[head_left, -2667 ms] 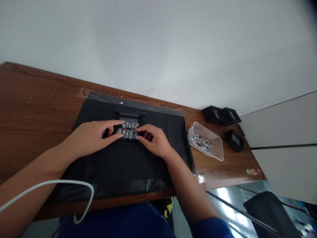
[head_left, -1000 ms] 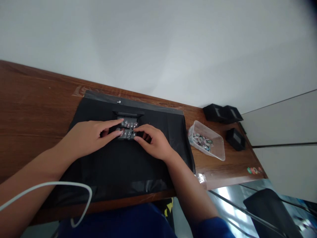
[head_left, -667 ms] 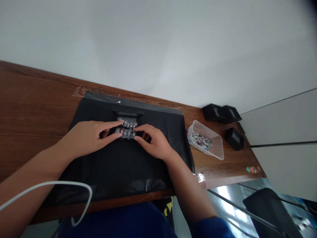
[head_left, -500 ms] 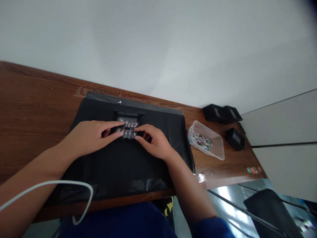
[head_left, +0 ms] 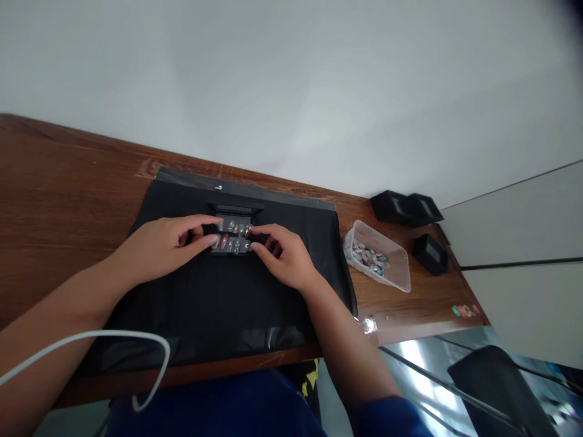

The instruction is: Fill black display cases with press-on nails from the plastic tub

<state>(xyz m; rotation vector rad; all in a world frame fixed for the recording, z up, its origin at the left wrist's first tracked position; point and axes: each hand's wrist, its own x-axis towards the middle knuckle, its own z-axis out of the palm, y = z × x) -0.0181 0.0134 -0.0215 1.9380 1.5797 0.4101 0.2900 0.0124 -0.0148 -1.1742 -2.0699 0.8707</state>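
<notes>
A small black tray with two rows of false nails lies on a black mat. My left hand grips the tray's left end, thumb and forefinger closed on it. At the tray's right end my right hand does the same, its fingers curled. A black lid or box edge sits just behind the tray.
The mat lies on a brown wooden table against a white wall. A clear plastic tub of loose nails stands right of the mat. Black boxes and another black box sit at the far right. A white cable loops near my left arm.
My left forefinger, earlier stretched over the nails, has drawn back to the tray's left end. Both hands now hold the tray by its ends.
</notes>
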